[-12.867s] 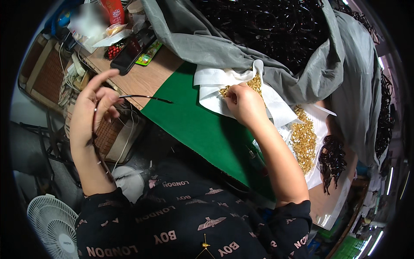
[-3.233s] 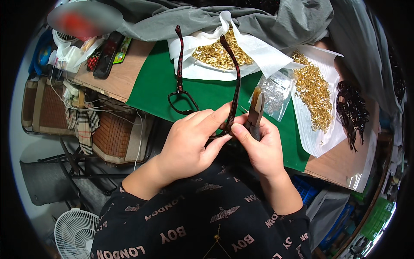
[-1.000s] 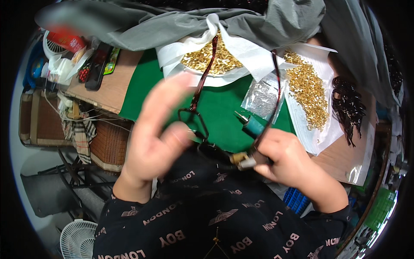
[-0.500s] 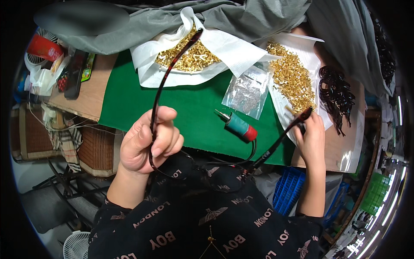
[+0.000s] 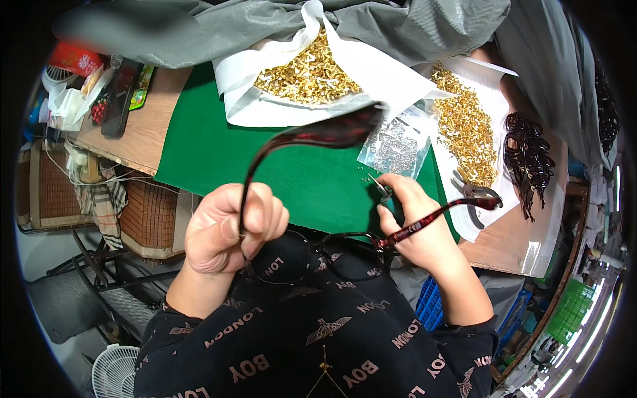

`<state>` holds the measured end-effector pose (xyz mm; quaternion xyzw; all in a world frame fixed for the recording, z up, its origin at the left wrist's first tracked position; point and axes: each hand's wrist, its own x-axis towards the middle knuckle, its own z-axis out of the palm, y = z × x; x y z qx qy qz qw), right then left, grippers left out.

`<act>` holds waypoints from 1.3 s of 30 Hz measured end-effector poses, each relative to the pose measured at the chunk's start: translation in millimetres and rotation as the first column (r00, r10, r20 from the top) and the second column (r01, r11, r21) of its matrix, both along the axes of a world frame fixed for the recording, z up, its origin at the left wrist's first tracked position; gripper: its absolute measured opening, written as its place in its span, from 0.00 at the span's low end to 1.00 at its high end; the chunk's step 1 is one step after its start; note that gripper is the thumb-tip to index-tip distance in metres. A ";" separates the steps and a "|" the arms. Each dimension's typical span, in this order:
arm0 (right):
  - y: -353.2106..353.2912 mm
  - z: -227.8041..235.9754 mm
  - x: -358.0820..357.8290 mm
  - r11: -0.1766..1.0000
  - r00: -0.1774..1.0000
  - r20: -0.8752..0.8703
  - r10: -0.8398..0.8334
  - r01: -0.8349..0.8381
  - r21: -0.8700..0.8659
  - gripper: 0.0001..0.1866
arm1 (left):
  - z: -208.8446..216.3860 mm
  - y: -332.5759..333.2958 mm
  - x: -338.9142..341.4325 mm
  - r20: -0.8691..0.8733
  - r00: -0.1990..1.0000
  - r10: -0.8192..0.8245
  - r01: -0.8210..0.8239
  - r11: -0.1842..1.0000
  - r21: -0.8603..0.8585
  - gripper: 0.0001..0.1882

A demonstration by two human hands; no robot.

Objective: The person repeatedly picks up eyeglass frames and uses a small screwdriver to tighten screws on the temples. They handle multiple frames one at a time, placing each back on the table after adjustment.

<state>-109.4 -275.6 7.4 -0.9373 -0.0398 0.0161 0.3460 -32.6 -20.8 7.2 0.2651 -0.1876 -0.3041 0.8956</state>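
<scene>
My left hand (image 5: 235, 229) is closed around one side of a dark tortoiseshell pair of eyeglasses (image 5: 318, 136), held above the near edge of the green mat (image 5: 199, 139). One temple arcs up toward the camera, while the other stretches right, across my right wrist. My right hand (image 5: 424, 232) grips a small powered screwdriver (image 5: 383, 190); its thin metal tip points up and left, and fingers hide most of its body. Just beyond that tip lies a clear bag of tiny silver metal pieces (image 5: 395, 147), with a few loose bits on the mat.
Two heaps of small gold metal parts, a far heap (image 5: 312, 76) and a right heap (image 5: 468, 126), lie on white sheets. Dark eyeglass temples (image 5: 527, 159) are piled on the right. Grey cloth (image 5: 424, 26) borders the back. A phone-like black object (image 5: 123, 99) sits at far left.
My right hand has moved left from the right gold heap and taken hold of the screwdriver. The eyeglasses have tilted, their left-hand temple swinging right and toward the camera.
</scene>
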 end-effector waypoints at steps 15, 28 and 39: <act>5.1 16.6 18.4 0.923 0.968 -0.239 0.080 -0.162 -0.350 0.23 | -31.6 15.7 13.7 -0.099 0.993 -0.069 0.057 0.991 -0.121 0.18; 9.3 14.1 14.8 0.921 0.983 -0.179 0.050 -0.115 -0.373 0.22 | -46.2 36.0 22.6 -0.026 0.997 0.078 -0.072 0.982 0.174 0.20; 20.4 64.8 15.0 0.891 0.954 -0.207 0.218 -0.107 0.442 0.23 | -63.5 -11.4 0.8 -0.281 0.947 -0.157 0.135 0.986 -0.099 0.21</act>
